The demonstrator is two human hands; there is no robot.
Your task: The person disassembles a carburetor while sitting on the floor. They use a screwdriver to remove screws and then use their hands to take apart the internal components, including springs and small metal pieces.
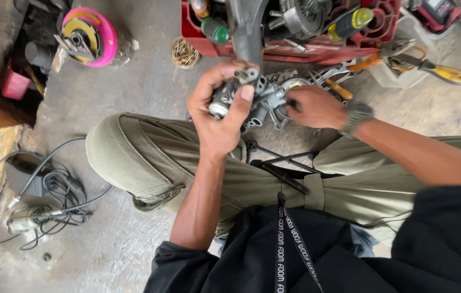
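Concrete floor [149, 76] beneath a seated person in olive trousers [149, 163]; red tool tray [317, 51] ahead. Left hand [219, 111] grips a grey metal engine part [252, 95] above the knees; right hand [314, 107] pinches its side, fingers closed

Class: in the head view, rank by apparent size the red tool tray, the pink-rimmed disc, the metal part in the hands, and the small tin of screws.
1. red tool tray
2. pink-rimmed disc
3. metal part, though nearer the camera, so its lead over the last is unsure
4. tin of screws
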